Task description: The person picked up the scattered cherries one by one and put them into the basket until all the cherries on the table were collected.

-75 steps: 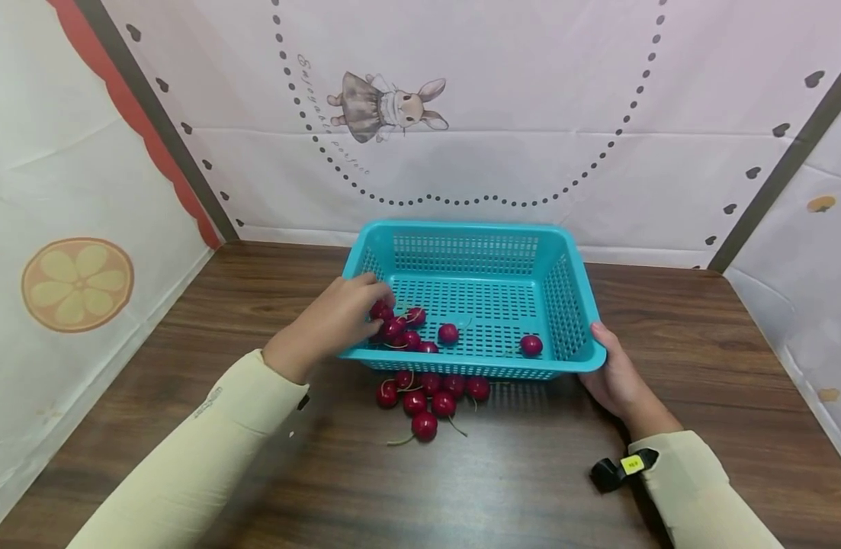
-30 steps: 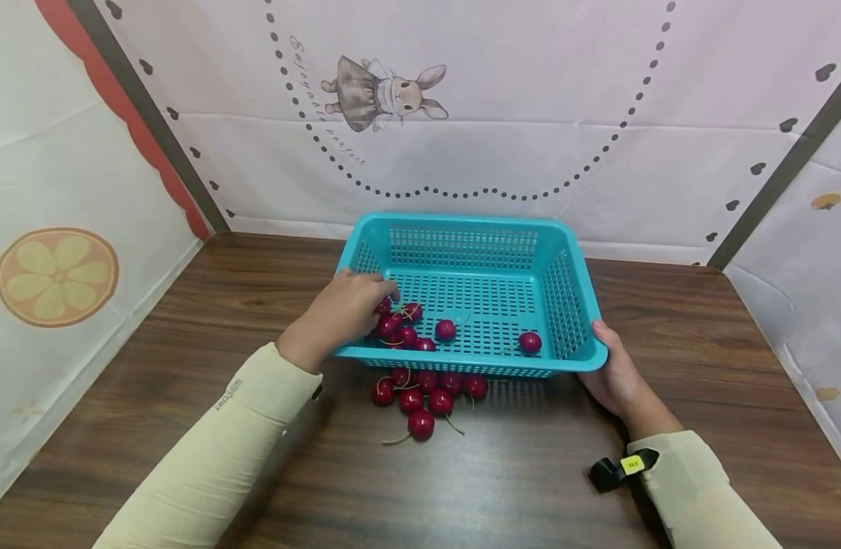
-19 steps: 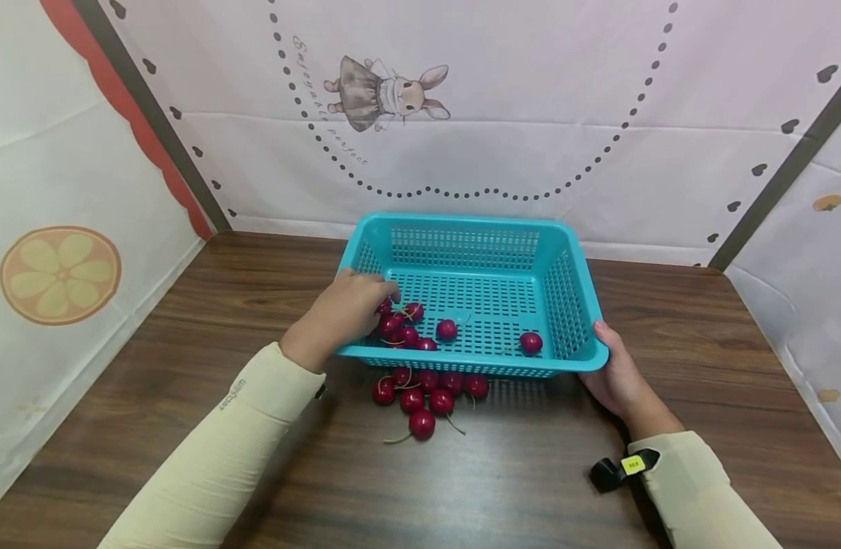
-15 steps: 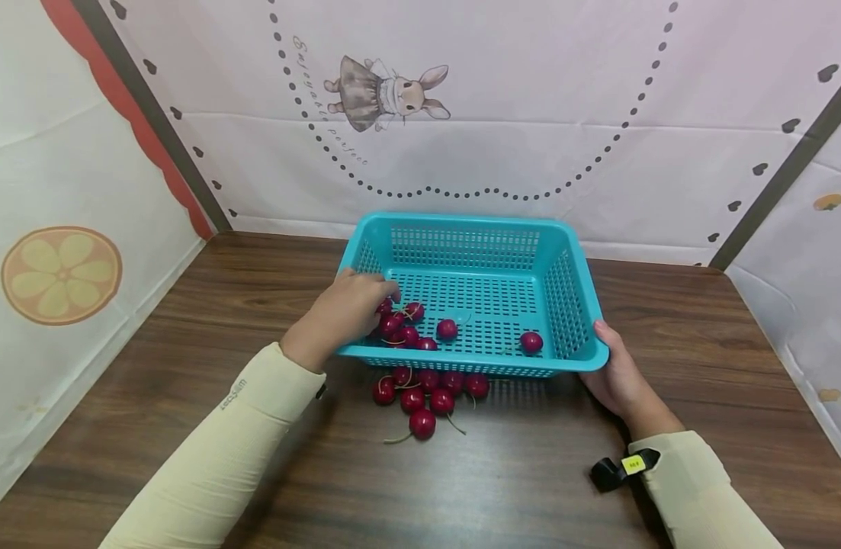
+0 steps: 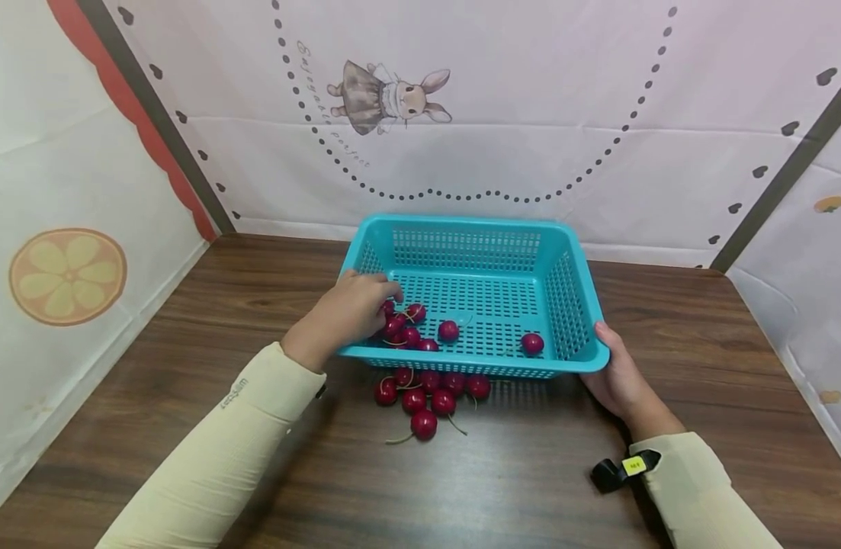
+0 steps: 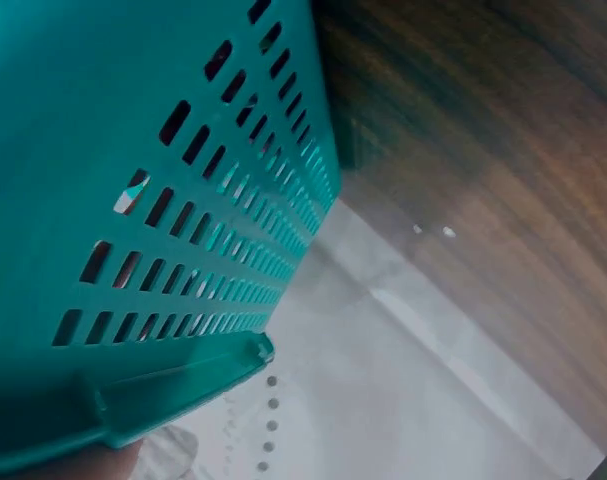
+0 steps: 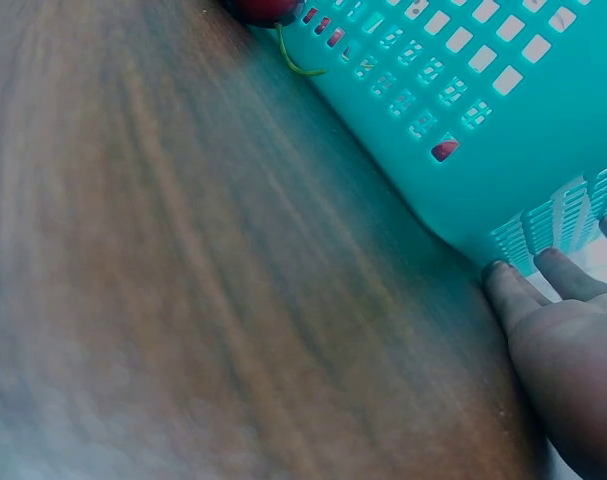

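Note:
A turquoise plastic basket (image 5: 471,364) stands on the table with several red cherries (image 5: 448,330) inside, mostly in its near left corner. My left hand (image 5: 351,306) reaches over the left rim, its fingers bent down at these cherries. One cherry shows beneath the index finger; whether it is pinched is hidden. My right hand (image 5: 619,379) holds the basket at its near right corner, thumb at the rim. In the right wrist view, fingers (image 7: 568,275) lie against the outer wall. More cherries (image 5: 423,424), some with green stems, lie on the table before the basket.
The brown wood-grain table (image 5: 516,473) meets a white printed cloth wall (image 5: 516,152) behind the basket. Cloth also hangs at both sides. A black strap (image 5: 622,469) with a yellow label is on the right wrist.
Compared with 2.5 s ago, my left hand lies slightly further over the cherries and its fingers cover more of them. The right hand and basket stay in place; the head view shifts slightly.

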Demonstrator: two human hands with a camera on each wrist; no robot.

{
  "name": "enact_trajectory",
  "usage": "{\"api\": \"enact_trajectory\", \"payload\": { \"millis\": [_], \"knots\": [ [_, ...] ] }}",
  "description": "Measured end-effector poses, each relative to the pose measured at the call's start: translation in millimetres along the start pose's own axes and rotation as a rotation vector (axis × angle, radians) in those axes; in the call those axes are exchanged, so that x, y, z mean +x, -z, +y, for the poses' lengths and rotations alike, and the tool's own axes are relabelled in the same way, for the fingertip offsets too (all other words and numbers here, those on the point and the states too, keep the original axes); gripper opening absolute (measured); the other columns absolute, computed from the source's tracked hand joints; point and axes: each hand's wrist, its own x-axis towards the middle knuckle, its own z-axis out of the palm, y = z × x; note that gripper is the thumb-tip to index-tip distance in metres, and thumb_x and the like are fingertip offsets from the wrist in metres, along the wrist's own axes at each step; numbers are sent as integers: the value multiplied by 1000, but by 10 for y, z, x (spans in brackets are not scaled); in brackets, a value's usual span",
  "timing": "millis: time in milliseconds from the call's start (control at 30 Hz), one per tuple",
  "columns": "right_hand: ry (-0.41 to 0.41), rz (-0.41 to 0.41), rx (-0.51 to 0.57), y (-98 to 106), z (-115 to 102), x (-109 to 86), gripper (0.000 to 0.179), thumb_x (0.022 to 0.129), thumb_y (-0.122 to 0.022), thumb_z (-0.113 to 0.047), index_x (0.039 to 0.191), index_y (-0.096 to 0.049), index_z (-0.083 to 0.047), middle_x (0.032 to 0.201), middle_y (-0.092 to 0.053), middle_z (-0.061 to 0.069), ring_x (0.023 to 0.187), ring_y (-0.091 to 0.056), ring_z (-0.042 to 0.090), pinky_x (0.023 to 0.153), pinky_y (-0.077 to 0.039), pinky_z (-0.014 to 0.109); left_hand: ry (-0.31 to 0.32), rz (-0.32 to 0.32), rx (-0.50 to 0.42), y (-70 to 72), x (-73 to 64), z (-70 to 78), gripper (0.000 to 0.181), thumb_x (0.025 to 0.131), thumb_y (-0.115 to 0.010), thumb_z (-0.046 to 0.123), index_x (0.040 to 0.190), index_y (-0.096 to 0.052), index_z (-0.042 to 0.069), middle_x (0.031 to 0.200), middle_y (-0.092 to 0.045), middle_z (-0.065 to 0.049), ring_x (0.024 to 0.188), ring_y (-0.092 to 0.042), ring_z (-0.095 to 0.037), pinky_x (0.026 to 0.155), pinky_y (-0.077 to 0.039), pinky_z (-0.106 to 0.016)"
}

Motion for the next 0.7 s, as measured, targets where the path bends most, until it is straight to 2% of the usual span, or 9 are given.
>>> {"api": "enact_trajectory", "payload": {
  "millis": [100,167,300,400,500,700],
  "knots": [
    [12,-12,-2,5,12,-4,70,104,-17,-57,161,6,-23,167,-1,13,145,-19,29,101,-43,15,4,82,-44,-20,-22,-18,26,89,-76,21,113,-72,11,109,-72,-8,101,-68,-24,98,-55,-44],
    [13,-15,-5,11,21,-14,69,104,-16,-56,161,6,-23,166,0,12,146,-19,29,101,-43,14,-1,175,-61,-27,-47,-22,24,92,-73,26,111,-73,11,108,-72,-7,101,-68,-23,96,-56,-42],
    [6,-10,-3,22,34,-35,68,105,-15,-55,161,7,-23,166,1,12,145,-18,29,100,-41,13,-25,352,-35,-8,-125,11,24,92,-73,30,107,-74,11,104,-73,-6,98,-66,-24,86,-52,-42],
    [1,-6,0,19,38,-36,68,105,-15,-55,161,7,-23,166,2,12,146,-17,28,100,-40,12,-49,414,-23,29,-231,70,24,91,-74,30,105,-74,10,102,-73,-6,92,-66,-23,79,-54,-38],
    [1,-10,5,6,34,-20,69,105,-16,-55,161,8,-23,167,2,12,147,-15,28,100,-39,12,-97,461,-10,84,-410,179,21,92,-73,29,101,-75,10,97,-73,-5,86,-66,-21,74,-55,-34],
    [12,-20,-2,6,6,-7,68,104,-16,-55,161,6,-24,167,2,11,147,-14,29,101,-39,12,-267,565,30,120,-783,457,20,86,-79,29,92,-76,11,82,-74,-2,68,-65,-16,62,-54,-27]
  ]
}}
